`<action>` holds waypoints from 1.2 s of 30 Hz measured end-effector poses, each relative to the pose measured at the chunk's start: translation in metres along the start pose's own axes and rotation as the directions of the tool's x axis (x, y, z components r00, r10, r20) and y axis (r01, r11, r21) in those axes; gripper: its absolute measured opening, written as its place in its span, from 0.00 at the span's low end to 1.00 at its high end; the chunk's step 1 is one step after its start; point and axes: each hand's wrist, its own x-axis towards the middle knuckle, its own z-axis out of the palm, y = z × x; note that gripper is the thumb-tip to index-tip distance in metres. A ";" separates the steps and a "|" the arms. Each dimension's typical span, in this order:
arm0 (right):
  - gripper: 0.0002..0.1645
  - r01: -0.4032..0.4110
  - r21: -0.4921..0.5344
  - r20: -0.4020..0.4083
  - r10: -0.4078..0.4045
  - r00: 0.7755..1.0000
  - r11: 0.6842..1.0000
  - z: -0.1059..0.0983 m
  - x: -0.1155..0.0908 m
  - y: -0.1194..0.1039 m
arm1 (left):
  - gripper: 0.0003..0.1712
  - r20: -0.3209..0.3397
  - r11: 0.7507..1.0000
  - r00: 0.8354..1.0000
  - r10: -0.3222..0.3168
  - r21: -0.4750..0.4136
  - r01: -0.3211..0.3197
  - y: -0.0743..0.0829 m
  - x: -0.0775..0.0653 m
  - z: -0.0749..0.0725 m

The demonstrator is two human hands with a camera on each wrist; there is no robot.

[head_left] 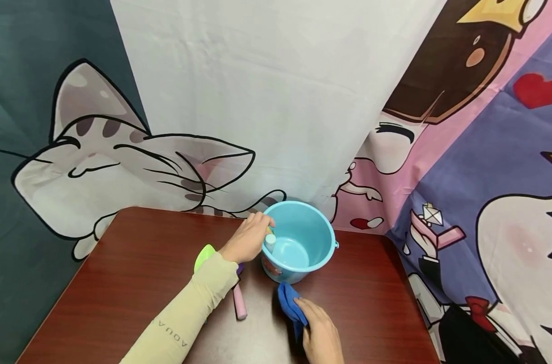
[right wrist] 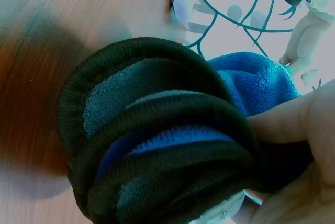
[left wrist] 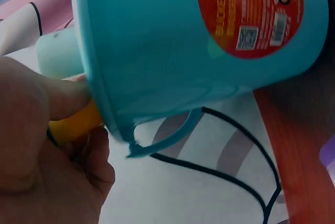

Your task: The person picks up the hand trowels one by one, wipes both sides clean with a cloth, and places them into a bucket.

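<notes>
My left hand (head_left: 248,237) is at the left rim of a light blue bucket (head_left: 323,247). Its thumb and fingers pinch a yellow piece (left wrist: 78,124) with a pale mint cylindrical end (left wrist: 56,54), which sits just inside the rim; the rest is hidden by the hand. In the left wrist view the bucket's side carries a red label (left wrist: 251,14). Nearer the front, my right hand (head_left: 321,331) grips a folded blue cloth (head_left: 291,306) between thumb and fingers. The right wrist view shows its layered folds with dark stitched edges (right wrist: 146,48).
Left of the bucket, partly behind my left arm, lie a bright green rounded piece (head_left: 204,256) and a pink handle (head_left: 239,303) with a purple part by it. The reddish-brown table (head_left: 135,253) meets a printed cartoon curtain (head_left: 258,101) behind the bucket.
</notes>
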 end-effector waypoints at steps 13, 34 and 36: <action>0.46 0.016 -0.004 -0.006 -0.016 1.000 1.000 -0.002 0.002 0.000 | 0.23 0.043 0.999 0.999 -0.031 -0.042 0.032 0.001 -0.013 -0.009; 0.46 -0.009 0.008 -0.040 0.009 0.999 1.000 -0.007 0.006 -0.002 | 0.30 -0.080 0.862 0.863 -0.499 -0.153 0.484 -0.041 -0.137 -0.027; 0.46 -0.003 0.010 -0.045 0.003 0.999 1.000 -0.007 0.006 -0.002 | 0.31 -0.055 0.822 0.827 -0.560 -0.163 0.546 -0.045 -0.149 -0.021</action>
